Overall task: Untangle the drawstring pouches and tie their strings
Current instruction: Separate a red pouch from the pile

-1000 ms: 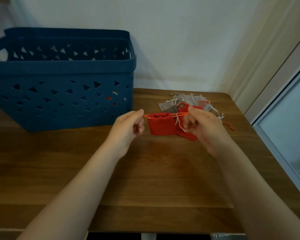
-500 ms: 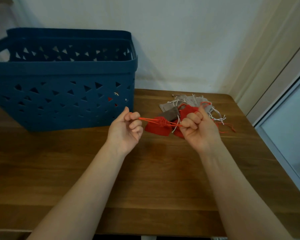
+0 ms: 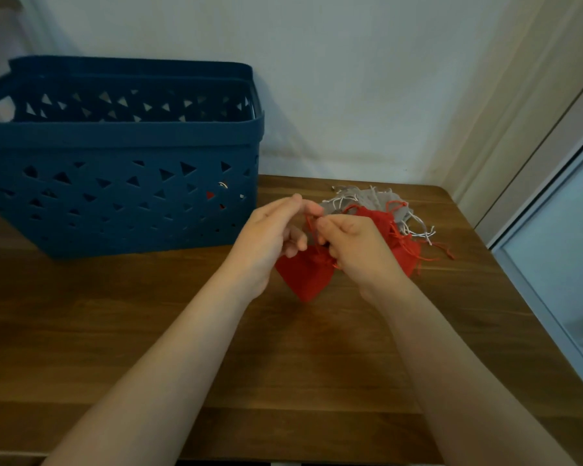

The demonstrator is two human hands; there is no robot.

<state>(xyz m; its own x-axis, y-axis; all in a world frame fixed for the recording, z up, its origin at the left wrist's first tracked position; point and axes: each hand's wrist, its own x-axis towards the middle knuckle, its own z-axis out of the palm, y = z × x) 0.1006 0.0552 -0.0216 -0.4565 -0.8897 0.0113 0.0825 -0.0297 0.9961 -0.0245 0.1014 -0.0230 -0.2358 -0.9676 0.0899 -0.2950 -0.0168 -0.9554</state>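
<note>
- Step in hand: tying the string on one red pouch [image 3: 305, 275], which hangs just above the counter [image 3: 148, 331], right of centre.
- Left hand [image 3: 273, 235] and right hand [image 3: 354, 247] close together, each pinching the orange string [image 3: 309, 220].
- Rest of pile [image 3: 381, 213] by back-right corner, still tangled.
- Next: cinch the knot without losing the string ends.

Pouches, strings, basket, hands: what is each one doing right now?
Red pouch: mouth cinched, hanging below the hands.
Red string: pinched by both hands.
Left hand: pinching the string.
Right hand: fingers pinching the string.
Pile of grey and red pouches: lying tangled on the table.
Blue basket: upright, open top; contents mostly hidden.
</note>
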